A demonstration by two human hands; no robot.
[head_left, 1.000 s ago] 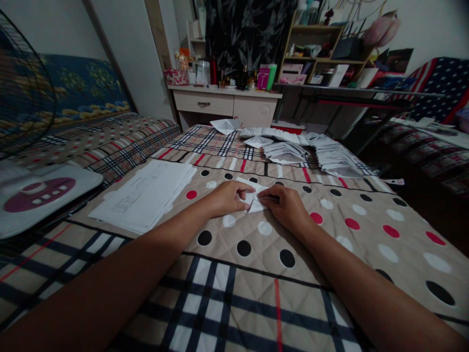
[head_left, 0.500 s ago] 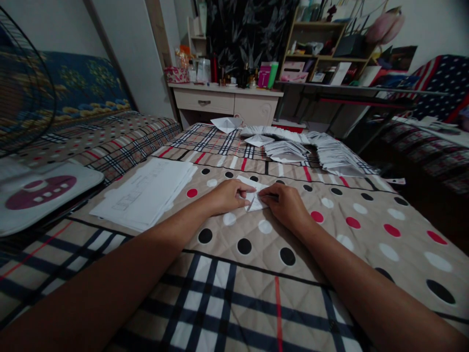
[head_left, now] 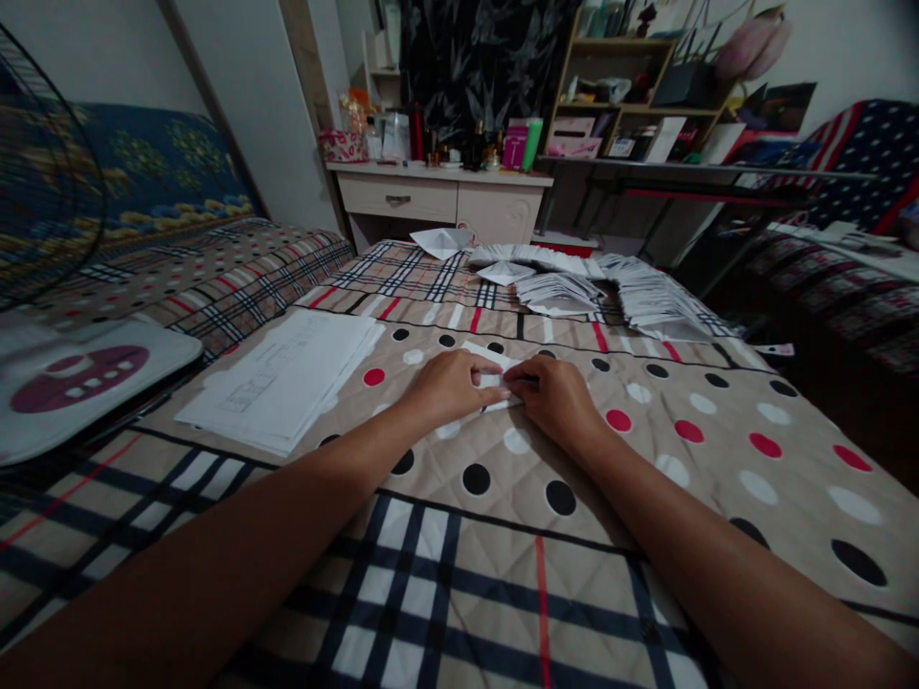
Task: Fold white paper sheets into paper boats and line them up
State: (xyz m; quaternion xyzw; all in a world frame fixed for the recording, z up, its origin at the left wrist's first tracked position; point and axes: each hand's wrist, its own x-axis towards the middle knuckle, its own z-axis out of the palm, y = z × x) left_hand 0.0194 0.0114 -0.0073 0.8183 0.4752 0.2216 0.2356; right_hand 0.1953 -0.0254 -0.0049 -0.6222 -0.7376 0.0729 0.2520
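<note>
A small white sheet of paper (head_left: 491, 365), partly folded, lies on the quilted bedspread (head_left: 646, 450) with dots and checks. My left hand (head_left: 449, 388) presses on its left part, fingers curled and pinching an edge of it. From the right, my right hand (head_left: 552, 397) meets it, fingertips closed on the same paper. The two hands touch over the paper and hide most of it.
A stack of flat white sheets (head_left: 287, 378) lies to the left. Several rows of folded paper pieces (head_left: 603, 292) sit further back. A white device with purple buttons (head_left: 78, 378) is at far left, a dresser (head_left: 441, 201) and cluttered shelves (head_left: 624, 105) behind.
My hands have drawn closer together over the paper, covering more of it; the left thumb has slid right along the fold. The view has shifted slightly.
</note>
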